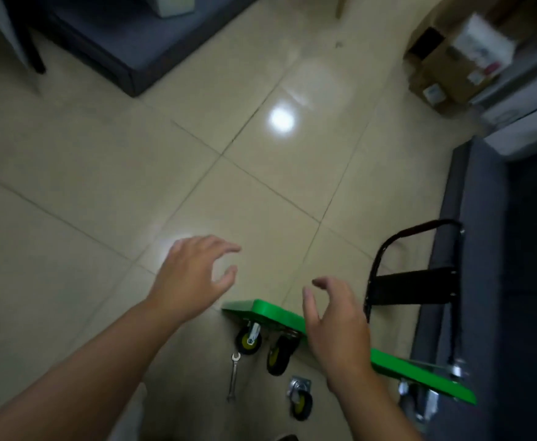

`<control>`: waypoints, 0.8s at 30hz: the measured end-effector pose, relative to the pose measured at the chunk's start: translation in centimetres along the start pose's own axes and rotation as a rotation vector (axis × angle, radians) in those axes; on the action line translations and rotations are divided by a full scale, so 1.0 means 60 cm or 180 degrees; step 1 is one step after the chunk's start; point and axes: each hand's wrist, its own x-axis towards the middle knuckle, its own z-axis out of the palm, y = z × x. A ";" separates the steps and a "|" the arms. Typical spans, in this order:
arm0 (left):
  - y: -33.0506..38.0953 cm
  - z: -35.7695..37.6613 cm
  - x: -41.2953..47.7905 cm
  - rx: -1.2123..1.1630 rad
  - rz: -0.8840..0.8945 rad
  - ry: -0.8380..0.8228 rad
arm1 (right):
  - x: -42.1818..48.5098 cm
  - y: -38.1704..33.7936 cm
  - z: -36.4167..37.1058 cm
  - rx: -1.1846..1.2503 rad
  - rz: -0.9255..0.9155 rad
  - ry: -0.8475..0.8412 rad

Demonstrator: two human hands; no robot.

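over the floor [261,192], the cart [276,313] lies just below our right hand [337,335], left hand [190,281] farther off; both empty, fingers apart.

green cart deck [270,310] partly behind right hand [337,335], boxes [445,71] blurred

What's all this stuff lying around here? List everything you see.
cart platform: one, green, lower right, underside showing
cart handle: one, black, beside the right sofa
fitted casters: two clear, black, under the platform's left end
loose caster: one, black with metal plate, on floor
wrench: one, silver, on floor left of loose caster
cardboard boxes: several, brown, top right
sofas: two, dark grey, right and top left
floor: beige tiles
left hand: empty, above floor
right hand: empty, fingers loosely curled, over platform
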 end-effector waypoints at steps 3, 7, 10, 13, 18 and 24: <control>0.084 -0.176 -0.030 0.0258 0.0290 -0.0155 | -0.034 -0.092 -0.145 -0.0280 0.0053 -0.0241; 0.108 -0.341 -0.022 0.0731 0.0830 -0.0121 | -0.035 -0.155 -0.260 -0.0380 0.0361 -0.0089; 0.112 -0.409 0.028 0.1053 0.1102 0.0075 | -0.007 -0.175 -0.287 -0.0228 0.0484 0.0322; 0.136 -0.457 0.078 0.1257 0.1315 0.0215 | 0.032 -0.199 -0.307 -0.0134 0.0526 0.0621; 0.175 -0.500 0.160 0.1195 0.1493 0.0328 | 0.116 -0.240 -0.291 0.0150 0.0544 0.0849; 0.224 -0.495 0.298 0.1351 0.1896 -0.0011 | 0.212 -0.218 -0.241 0.0486 0.0846 0.0732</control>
